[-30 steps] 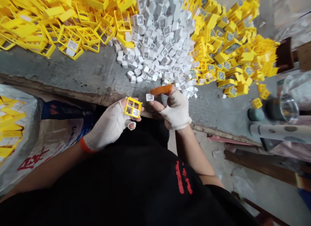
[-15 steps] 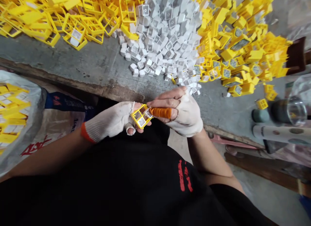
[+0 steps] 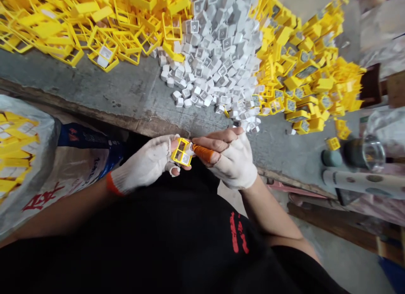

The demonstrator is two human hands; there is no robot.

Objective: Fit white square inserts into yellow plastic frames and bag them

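My left hand (image 3: 152, 161), in a white fingerless glove, grips a small yellow frame (image 3: 182, 152) divided into square openings. A white square piece (image 3: 185, 159) sits in its lower right opening. My right hand (image 3: 228, 157), gloved too, has its fingers drawn together at the frame's right side. An orange wrapping (image 3: 203, 152) covers one of its fingers. Between those fingertips and the frame, a small white cap (image 3: 190, 149) shows at the upper right opening, partly hidden by the fingers.
The grey table (image 3: 126, 91) carries heaped yellow frames (image 3: 104, 15), white caps (image 3: 218, 53) and filled yellow pieces (image 3: 303, 74). At left stands a bag (image 3: 47, 155) of yellow and white pieces. A clear cup (image 3: 373, 152) is at right.
The yellow frame has turned more upright in my left hand. My right hand has shifted slightly down and left, its orange-wrapped finger now angled. The whole view has shifted a little.
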